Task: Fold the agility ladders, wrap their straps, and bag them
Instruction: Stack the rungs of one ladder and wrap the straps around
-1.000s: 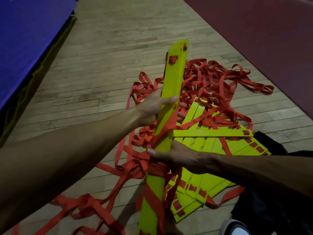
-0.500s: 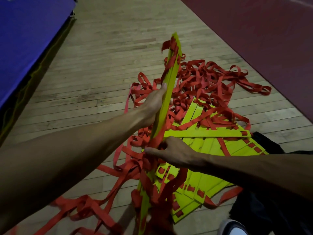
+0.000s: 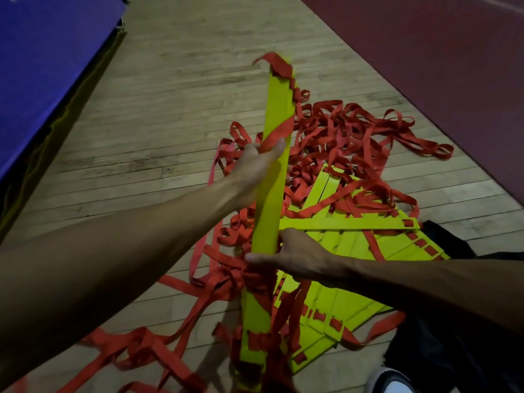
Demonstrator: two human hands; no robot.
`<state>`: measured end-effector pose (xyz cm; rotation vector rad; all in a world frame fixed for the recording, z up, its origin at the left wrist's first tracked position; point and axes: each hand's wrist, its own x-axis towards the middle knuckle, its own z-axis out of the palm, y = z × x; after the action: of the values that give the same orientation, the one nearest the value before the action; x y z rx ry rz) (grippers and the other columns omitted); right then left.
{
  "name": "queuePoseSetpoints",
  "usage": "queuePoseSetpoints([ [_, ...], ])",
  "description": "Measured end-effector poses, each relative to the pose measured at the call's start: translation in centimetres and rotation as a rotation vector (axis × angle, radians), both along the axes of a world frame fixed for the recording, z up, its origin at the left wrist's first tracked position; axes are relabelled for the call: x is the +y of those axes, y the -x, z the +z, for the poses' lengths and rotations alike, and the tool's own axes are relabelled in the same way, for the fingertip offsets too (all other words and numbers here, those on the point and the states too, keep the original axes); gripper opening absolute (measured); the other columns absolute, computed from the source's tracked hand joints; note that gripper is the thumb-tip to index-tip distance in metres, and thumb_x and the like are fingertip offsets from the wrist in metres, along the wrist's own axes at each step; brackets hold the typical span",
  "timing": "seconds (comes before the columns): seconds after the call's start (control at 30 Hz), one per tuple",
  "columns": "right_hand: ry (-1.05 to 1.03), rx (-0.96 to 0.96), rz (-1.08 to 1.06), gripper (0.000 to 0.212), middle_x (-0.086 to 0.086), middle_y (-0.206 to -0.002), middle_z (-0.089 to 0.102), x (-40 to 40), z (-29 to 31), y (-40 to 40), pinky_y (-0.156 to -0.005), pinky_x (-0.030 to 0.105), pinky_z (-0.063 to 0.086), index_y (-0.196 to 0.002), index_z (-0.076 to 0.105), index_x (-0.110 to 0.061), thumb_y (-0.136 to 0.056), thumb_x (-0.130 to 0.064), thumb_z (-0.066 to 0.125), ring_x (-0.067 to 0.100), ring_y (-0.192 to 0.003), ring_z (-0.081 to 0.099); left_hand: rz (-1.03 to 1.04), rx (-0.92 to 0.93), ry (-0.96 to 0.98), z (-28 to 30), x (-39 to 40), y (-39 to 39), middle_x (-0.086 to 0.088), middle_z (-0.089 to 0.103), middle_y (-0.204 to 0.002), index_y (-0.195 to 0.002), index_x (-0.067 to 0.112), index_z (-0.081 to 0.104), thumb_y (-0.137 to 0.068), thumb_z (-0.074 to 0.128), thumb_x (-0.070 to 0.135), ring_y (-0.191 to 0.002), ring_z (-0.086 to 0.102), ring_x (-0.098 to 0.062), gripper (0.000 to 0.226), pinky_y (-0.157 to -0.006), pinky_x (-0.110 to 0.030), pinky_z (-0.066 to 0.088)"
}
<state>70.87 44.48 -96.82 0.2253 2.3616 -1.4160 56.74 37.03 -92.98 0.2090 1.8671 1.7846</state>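
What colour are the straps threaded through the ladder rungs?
Red straps against yellow rungs, clearest in the head view.

Two hands show: the left hand (image 3: 256,168) and the right hand (image 3: 295,258). They hold one stack of yellow rungs (image 3: 272,194) that stands up tall; how many rungs are in it cannot be told. One more pile of yellow rungs (image 3: 354,242) lies fanned out on the wooden floor (image 3: 141,154); the rungs overlap too much to count. The red straps (image 3: 340,137) are all tangled, too many loops to count. There is one blue mat (image 3: 42,66) at the floor's left edge, one dark red mat (image 3: 439,66) at its right edge, and one shoe (image 3: 388,382) by the bottom right corner.
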Motion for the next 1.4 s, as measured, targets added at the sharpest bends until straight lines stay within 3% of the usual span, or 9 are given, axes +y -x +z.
queuePoseSetpoints([
  [0.17, 0.297, -0.042, 0.085, 0.026, -0.013, -0.048, 0.054, 0.8, 0.9, 0.3, -0.050, 0.028, 0.038, -0.066, 0.069, -0.029, -0.091, -0.032, 0.071, 0.006, -0.042, 0.043, -0.152, -0.187, -0.146, 0.1, -1.4, 0.2, -0.020, 0.068, -0.124, -0.147, 0.021, 0.046, -0.104, 0.016, 0.060, -0.107, 0.066, -0.030, 0.066, -0.087, -0.041, 0.055],
  [0.4, 0.406, -0.025, 0.033, 0.028, -0.013, -0.051, 0.051, 0.9, 1.3, 0.4, -0.050, 0.029, 0.038, -0.065, 0.066, -0.025, -0.091, -0.030, 0.070, 0.008, -0.046, 0.043, -0.284, -0.162, -0.255, 0.0, -1.0, -1.3, -0.013, 0.060, -0.087, -0.143, 0.040, 0.041, -0.109, 0.038, 0.025, -0.068, 0.063, -0.023, 0.037, -0.067, -0.039, 0.057],
  [0.57, 0.277, 0.061, -0.041, 0.042, -0.004, -0.050, 0.044, 0.6, 1.4, 1.0, -0.045, 0.027, 0.034, -0.062, 0.055, -0.014, -0.090, -0.041, 0.070, 0.012, -0.042, 0.038, -0.009, 0.090, 0.010, -0.4, 0.6, -1.7, -0.003, 0.068, -0.089, -0.117, 0.019, 0.063, -0.090, 0.073, 0.019, -0.074, 0.064, -0.015, 0.029, -0.068, -0.035, 0.055],
  [0.67, 0.318, 0.044, -0.014, 0.044, -0.001, -0.047, 0.046, 1.7, 1.9, 0.9, -0.045, 0.024, 0.033, -0.053, 0.056, -0.015, -0.092, -0.029, 0.071, 0.012, -0.042, 0.040, -0.142, 0.017, 0.034, 0.9, -1.2, -1.8, 0.001, 0.070, -0.084, -0.106, 0.008, 0.068, -0.096, 0.063, 0.036, -0.075, 0.066, -0.012, 0.030, -0.072, -0.030, 0.052],
  [0.87, 0.440, -0.092, 0.143, 0.054, 0.022, -0.108, 0.070, 2.3, 2.0, 0.5, -0.092, 0.062, 0.051, -0.110, 0.066, 0.002, -0.080, -0.041, 0.080, 0.046, -0.100, 0.066, -0.319, -0.104, -0.123, 1.8, -3.8, -4.1, -0.015, 0.067, -0.128, -0.139, 0.019, 0.048, -0.093, 0.063, 0.016, -0.111, 0.067, -0.027, 0.048, -0.096, -0.042, 0.056],
  [0.97, 0.225, -0.053, 0.217, 0.032, -0.010, -0.072, 0.069, 2.0, 2.6, 0.0, -0.062, 0.030, 0.055, -0.094, 0.073, -0.012, -0.087, -0.043, 0.072, 0.009, -0.060, 0.063, -0.138, -0.107, -0.156, 0.5, -3.0, -5.5, -0.024, 0.072, -0.108, -0.131, 0.012, 0.041, -0.094, 0.057, -0.008, -0.089, 0.074, -0.034, 0.045, -0.081, -0.047, 0.060],
  [1.1, 0.084, 0.038, 0.167, 0.063, -0.002, -0.055, 0.049, 0.7, 2.2, -0.4, -0.049, 0.029, 0.038, -0.087, 0.066, 0.002, -0.083, -0.061, 0.068, 0.014, -0.049, 0.046, 0.028, 0.085, -0.006, -0.4, -2.9, -6.3, -0.003, 0.061, -0.078, -0.119, 0.010, 0.047, -0.091, 0.072, 0.014, -0.064, 0.061, -0.015, 0.039, -0.057, -0.031, 0.053],
  [1.2, 0.105, 0.045, 0.119, 0.059, -0.005, -0.051, 0.047, 0.5, 1.9, -0.3, -0.050, 0.030, 0.036, -0.081, 0.064, 0.002, -0.085, -0.057, 0.068, 0.015, -0.049, 0.043, 0.014, -0.082, -0.057, 0.5, -3.3, -5.8, -0.007, 0.055, -0.084, -0.114, 0.011, 0.047, -0.090, 0.058, 0.051, -0.064, 0.056, -0.013, 0.048, -0.056, -0.029, 0.047],
  [1.4, 0.309, -0.011, 0.164, 0.041, -0.006, -0.056, 0.058, 1.5, 2.8, -0.4, -0.055, 0.023, 0.045, -0.054, 0.064, -0.025, -0.094, -0.035, 0.066, 0.006, -0.052, 0.053, -0.164, -0.068, -0.051, 0.8, -4.9, -4.4, -0.010, 0.073, -0.104, -0.118, 0.007, 0.061, -0.095, 0.062, 0.016, -0.093, 0.070, -0.016, 0.024, -0.082, -0.031, 0.055],
])
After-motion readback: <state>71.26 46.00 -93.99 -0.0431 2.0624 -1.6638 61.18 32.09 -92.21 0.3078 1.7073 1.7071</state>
